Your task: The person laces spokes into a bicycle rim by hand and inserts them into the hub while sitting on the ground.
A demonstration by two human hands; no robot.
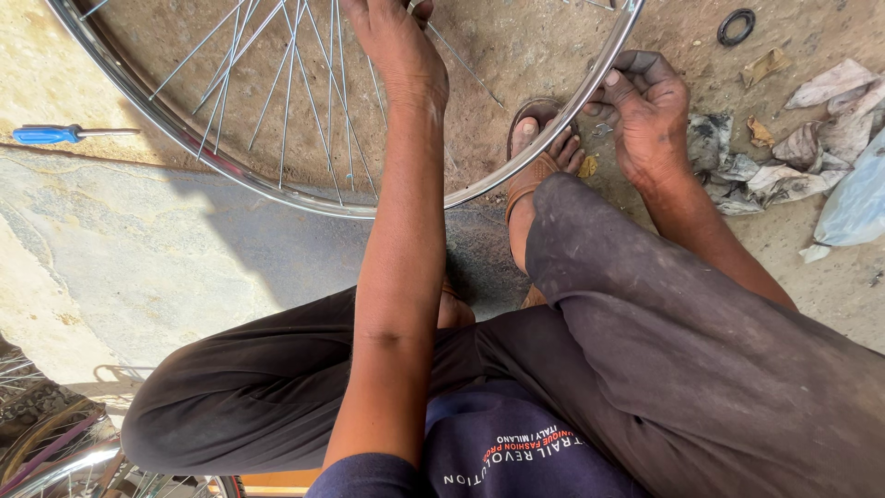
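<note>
From the head view, looking straight down, a bicycle wheel rim (277,189) with thin steel spokes (313,101) lies flat over the dusty ground (516,37) and a pale concrete slab (138,258), its shiny curved edge sweeping from the upper left round to the upper right. The left hand (396,46) reaches in over the spokes near the top edge of the picture, fingers curled down among them; the fingertips run out of view, so whether that grip is clenched on a spoke or only resting cannot be told. The right hand (645,111) sits at the outer right side of the rim, its grip clenched on the rim's edge with thumb and bent fingers pressed against the metal. A foot in a brown sandal (535,152) lies just under the rim, between the two arms. A blue-handled screwdriver (64,135) lies on the ground well to the left, outside the rim. A small black rubber ring (737,27) lies at the upper right, and crumpled rags (784,175) are heaped just beside the right hand.
</note>
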